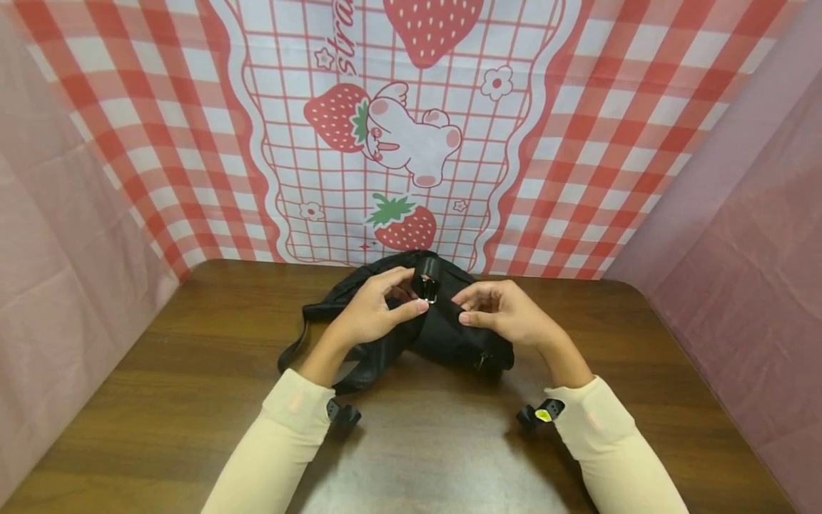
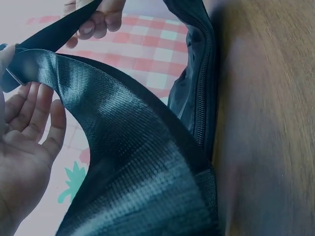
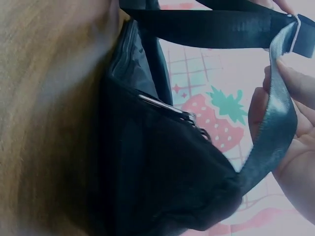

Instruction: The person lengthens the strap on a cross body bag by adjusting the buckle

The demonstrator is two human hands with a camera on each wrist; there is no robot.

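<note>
Cream sleeves (image 1: pixel 268 446) extend over a wooden tabletop (image 1: pixel 443 457), the left hand (image 1: pixel 377 305) pinching a buckle (image 1: pixel 427 300), the right hand's (image 1: pixel 507 312) fingers (image 1: pixel 474 318) clamped on the strap (image 3: pixel 281 110) of a black bag (image 1: pixel 452 344) lying before strawberry-print cloth (image 1: pixel 578 143), sideways lettering reading "stra," cut off.

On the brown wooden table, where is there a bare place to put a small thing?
Three patches of the brown wooden table look bare: outside the left cream sleeve, outside the right cream sleeve, and between both sleeves, in front of the black fabric bag. The back middle is crowded with the bag, its black webbing strap, left hand and right hand.
</note>
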